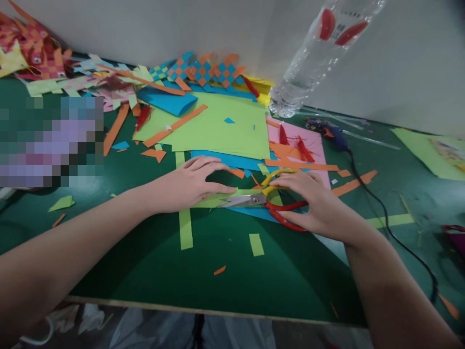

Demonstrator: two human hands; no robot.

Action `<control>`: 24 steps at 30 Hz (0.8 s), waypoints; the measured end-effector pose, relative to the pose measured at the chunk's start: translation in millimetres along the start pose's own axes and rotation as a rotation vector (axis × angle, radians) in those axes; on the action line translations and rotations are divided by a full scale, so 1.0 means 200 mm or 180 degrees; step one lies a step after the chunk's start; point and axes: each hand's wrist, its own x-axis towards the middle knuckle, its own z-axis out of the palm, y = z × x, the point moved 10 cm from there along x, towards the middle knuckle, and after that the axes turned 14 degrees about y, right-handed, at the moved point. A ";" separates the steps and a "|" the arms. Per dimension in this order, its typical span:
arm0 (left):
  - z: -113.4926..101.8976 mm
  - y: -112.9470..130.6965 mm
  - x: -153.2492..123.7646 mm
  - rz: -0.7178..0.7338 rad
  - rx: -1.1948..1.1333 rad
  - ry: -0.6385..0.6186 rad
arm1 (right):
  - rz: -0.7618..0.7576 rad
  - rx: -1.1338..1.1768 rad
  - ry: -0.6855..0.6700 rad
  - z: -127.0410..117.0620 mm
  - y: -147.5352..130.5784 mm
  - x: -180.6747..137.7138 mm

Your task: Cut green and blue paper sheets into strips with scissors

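My right hand (316,201) holds a pair of scissors (259,198) by its yellow and red handles, thumb and fingers spread in the loops. The scissor blades are slightly parted and point left, lying over a light green paper strip (207,200). My left hand (192,184) rests at the strip's left part, fingers stretched out and thumb reaching along its upper edge near the blade tips. Blue paper (254,213) shows under the scissors. Another green strip (186,230) runs toward me below my left hand, and a small green piece (256,244) lies nearer the front edge.
Green sheets (225,126), a pink sheet (316,140) and orange strips (174,127) lie behind my hands. Woven paper fish (203,71) line the wall. A water bottle (312,63) stands back right. A glue gun (336,135) trails a black cable (385,213) along the right.
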 end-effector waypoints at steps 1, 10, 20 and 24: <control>0.00 0.00 0.00 -0.0008 -0.0004 0.0007 | 0.0005 -0.0007 0.0023 0.00 0.00 0.00; -0.04 0.08 0.05 0.0145 0.0109 0.0568 | 0.0272 -0.0151 0.0071 -0.06 0.10 -0.03; -0.07 0.10 0.02 0.0538 -0.0079 0.0316 | 0.0299 -0.0137 0.0000 -0.05 0.12 -0.03; -0.02 0.04 -0.02 0.0378 -0.0071 -0.0126 | 0.0343 -0.0146 -0.0048 -0.04 0.14 -0.04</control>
